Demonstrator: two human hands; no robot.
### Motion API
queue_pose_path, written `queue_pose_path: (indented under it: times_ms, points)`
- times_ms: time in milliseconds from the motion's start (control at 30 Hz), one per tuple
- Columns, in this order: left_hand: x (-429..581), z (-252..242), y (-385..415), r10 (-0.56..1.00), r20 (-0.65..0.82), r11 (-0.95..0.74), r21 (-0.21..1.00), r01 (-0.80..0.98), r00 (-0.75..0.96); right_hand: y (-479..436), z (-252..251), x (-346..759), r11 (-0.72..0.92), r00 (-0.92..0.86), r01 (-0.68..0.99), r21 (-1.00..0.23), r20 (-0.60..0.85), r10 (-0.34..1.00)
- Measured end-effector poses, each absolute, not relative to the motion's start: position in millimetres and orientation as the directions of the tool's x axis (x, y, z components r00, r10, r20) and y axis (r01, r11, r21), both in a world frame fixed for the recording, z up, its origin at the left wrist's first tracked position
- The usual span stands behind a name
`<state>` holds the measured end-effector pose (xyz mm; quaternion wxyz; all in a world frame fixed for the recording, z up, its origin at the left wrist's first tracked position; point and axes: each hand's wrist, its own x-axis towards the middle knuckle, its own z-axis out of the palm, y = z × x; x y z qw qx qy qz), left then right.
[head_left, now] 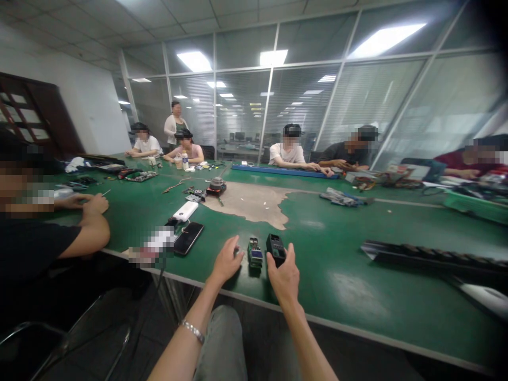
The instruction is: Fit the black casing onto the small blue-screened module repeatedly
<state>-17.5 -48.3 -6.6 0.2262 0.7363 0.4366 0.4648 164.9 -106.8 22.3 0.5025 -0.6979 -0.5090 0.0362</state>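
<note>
Glass partitions with slatted blinds (242, 100) close off the far side of the room, and several seated people work around a long green table (349, 312), its surface worn to a tan patch (250, 203). In the head view, everything is placed here from the black handheld device (276, 248), which sits near the table's front edge. The right grip (282, 278) is directly below it, fingers curled and touching its lower end, though I cannot tell whether it is pinching the device or only resting against it. Just left of the device stands a small green circuit board (255, 253) with a blue-lit panel, untouched. Farther left, the left grip (226, 259) is spread open, its fingertips near the board, with a silver chain bracelet (193, 332) on the wrist. Beyond it lie a black smartphone (188, 238) and a white power bank (185, 210). The device looks stiff and fairly light, best held by its long sides; the board seems more fragile and should be taken by its edges, away from the panel.
</note>
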Motion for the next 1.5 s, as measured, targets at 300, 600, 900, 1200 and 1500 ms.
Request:
queue_pose_path:
  times_ms: [300, 600, 900, 1200, 1500]
  points:
    - [-16.9, -4.6, -49.9, 0.854, 0.485, -0.516, 0.743, 0.426, 0.187, -110.3, -1.7, 167.1, 0.052, 0.430, 0.703, -0.709, 0.482, 0.763]
    - [-16.2, -6.3, -48.6, 0.848, 0.494, -0.524, 0.719, 0.456, 0.194, -111.9, -2.2, 171.2, 0.079, 0.421, 0.714, -0.696, 0.517, 0.745]
    - [-17.1, -3.4, -48.9, 0.842, 0.494, -0.534, 0.703, 0.469, 0.217, -113.1, 2.4, 172.2, 0.076, 0.429, 0.668, -0.740, 0.467, 0.773]
    - [-18.3, -2.5, -51.0, 0.834, 0.506, -0.545, 0.693, 0.472, 0.219, -108.8, 49.2, 139.3, 0.194, 0.415, 0.599, -0.777, 0.508, 0.755]
    - [-19.4, -1.8, -50.2, 0.837, 0.490, -0.542, 0.683, 0.490, 0.242, -104.9, 47.1, 115.1, 0.124, 0.396, 0.639, -0.759, 0.463, 0.793]
